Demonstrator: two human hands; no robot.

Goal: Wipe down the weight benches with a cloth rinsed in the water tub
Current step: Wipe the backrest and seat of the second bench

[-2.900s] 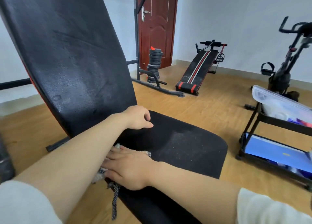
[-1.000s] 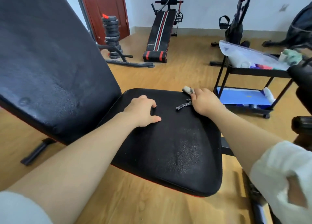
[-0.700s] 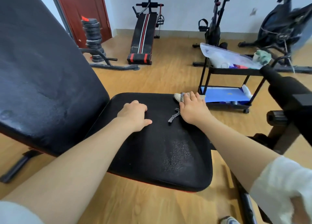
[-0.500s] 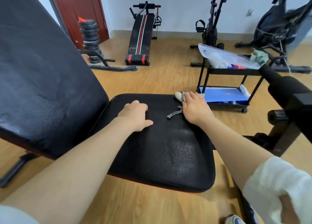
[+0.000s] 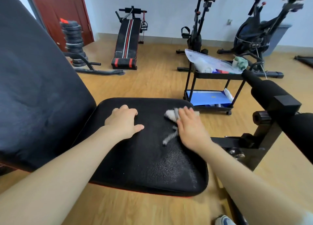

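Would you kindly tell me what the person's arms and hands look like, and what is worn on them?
The left hand and right hand wear nothing: no gloves, rings, watch or bracelet show. The left forearm and right forearm are uncovered to the picture's edge, and no sleeve is plainly visible. The right hand is motion-blurred, so small details there cannot be told.

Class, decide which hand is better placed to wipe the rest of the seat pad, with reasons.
Right. The right hand lies on the cloth on the seat pad; the left hand rests there, holding nothing.
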